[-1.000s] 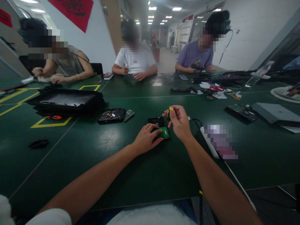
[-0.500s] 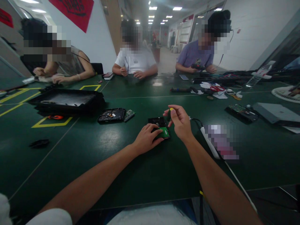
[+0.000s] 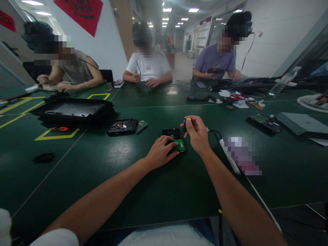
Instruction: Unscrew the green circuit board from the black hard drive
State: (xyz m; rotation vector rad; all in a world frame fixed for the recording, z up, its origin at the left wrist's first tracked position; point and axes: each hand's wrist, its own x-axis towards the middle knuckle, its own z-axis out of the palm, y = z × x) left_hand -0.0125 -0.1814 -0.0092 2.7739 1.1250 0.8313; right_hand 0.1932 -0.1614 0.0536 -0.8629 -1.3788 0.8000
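A hard drive with a green circuit board (image 3: 181,146) and a black metal body lies on the table in front of me. My left hand (image 3: 162,150) grips it from the left, fingers over the board and thumb along the near edge. Just above the drive's right side, my right hand (image 3: 198,135) is closed around a small screwdriver (image 3: 189,119) with a dark handle and yellow end cap. Its shaft and tip are hidden from view. To the left, another opened hard drive (image 3: 122,126) lies beside a loose circuit board (image 3: 141,126).
Stacked black trays (image 3: 74,108) stand at the left. A white power strip (image 3: 229,156) with a cable lies right of my right hand. Farther right are another hard drive (image 3: 263,123), a grey metal case (image 3: 302,123) and red scissors (image 3: 237,97). Several people sit across the table.
The screwdriver's yellow cap has turned slightly more toward me in my right hand. My left hand stays put on the drive. Across the table, the person at right has shifted a held tool.
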